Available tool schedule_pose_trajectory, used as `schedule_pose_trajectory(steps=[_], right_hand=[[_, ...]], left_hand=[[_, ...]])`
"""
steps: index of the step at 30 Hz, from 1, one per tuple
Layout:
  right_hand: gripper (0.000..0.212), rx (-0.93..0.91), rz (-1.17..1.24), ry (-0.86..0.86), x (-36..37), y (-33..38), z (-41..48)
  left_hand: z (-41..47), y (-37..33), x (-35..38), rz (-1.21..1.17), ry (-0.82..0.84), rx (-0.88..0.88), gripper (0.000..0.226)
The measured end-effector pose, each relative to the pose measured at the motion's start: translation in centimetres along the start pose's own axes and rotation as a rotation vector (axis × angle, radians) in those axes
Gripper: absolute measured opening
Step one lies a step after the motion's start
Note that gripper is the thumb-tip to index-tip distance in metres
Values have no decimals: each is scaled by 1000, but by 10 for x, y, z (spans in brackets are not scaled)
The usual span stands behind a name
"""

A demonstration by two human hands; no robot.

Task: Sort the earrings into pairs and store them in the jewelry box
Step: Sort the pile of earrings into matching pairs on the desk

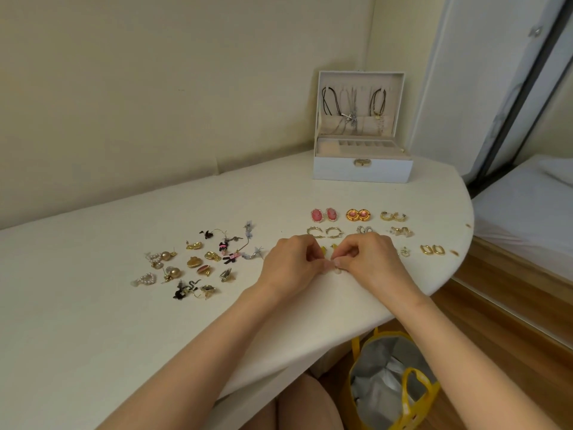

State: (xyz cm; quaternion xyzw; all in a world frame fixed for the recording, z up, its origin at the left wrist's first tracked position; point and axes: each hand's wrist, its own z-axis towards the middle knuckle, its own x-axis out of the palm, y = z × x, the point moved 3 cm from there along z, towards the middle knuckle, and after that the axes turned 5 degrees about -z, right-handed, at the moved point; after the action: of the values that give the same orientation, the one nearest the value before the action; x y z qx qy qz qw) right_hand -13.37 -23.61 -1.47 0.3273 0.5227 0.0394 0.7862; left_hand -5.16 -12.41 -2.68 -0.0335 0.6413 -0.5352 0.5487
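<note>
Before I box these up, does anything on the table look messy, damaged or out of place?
Two small brown marks sit by the right edge of the table, near the gold oblong hoops; chips or crumbs, I cannot tell. The loose earrings on the left lie jumbled, while the sorted pairs sit in neat rows.

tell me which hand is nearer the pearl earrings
Left. The left hand is to the right of the pearl earrings, past the loose pile; the right hand is even farther right.
</note>
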Motion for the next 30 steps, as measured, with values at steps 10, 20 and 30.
schedule_pose_trajectory(steps=[10, 20, 30], right_hand=[[9, -11, 52, -49, 0, 8, 2], [6, -114, 207, 39, 20, 53, 7], [11, -250, 161, 185, 62, 108, 24]], left_hand=[[-10, -6, -17, -6, 44, 54, 10], [-35, 27, -113, -15, -38, -29, 4], [-41, 78, -168, 212, -315, -157, 8]])
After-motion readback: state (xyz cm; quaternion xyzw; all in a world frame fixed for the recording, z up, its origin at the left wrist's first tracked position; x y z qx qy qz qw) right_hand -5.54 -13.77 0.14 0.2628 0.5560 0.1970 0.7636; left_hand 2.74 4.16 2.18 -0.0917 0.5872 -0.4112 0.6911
